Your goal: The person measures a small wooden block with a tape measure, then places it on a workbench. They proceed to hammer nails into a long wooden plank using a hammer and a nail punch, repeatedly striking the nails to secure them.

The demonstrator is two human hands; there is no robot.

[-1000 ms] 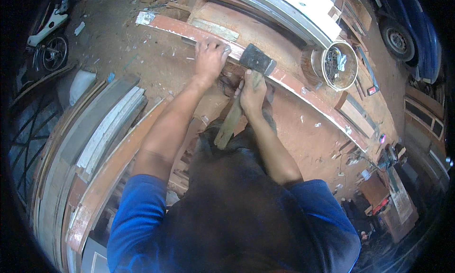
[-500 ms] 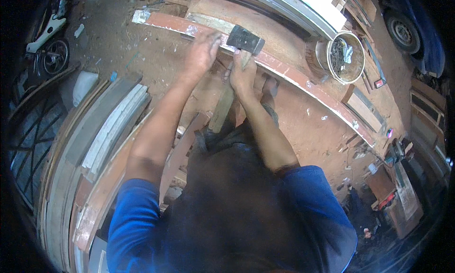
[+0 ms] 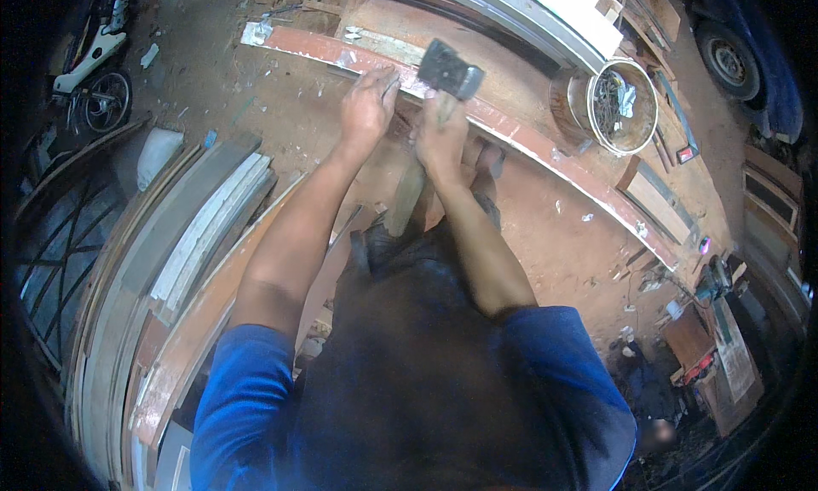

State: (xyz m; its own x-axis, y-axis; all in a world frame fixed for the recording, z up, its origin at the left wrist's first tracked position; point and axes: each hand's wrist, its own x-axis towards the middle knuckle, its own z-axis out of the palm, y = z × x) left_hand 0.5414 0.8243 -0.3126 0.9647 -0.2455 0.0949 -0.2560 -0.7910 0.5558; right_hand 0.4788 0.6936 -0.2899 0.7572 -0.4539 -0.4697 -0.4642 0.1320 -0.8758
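Note:
A hatchet with a dark metal head and a long wooden handle is in my right hand, which is closed around the handle just below the head. The head is raised over a long, reddish-brown wooden board with whitish, scraped edges. My left hand is at the board's near edge, left of the hatchet, with its fingers bent together. Something thin and grey shows by those fingertips, too small to name.
A round bucket of metal bits stands beyond the board, with a hacksaw right of it. Stacked planks lie at the left, near a motorbike wheel. A wood block and a blue vehicle are at right.
The hatchet head has tilted and shifted slightly right, and is blurred by motion. My left hand has moved a little to the right and down along the board's edge.

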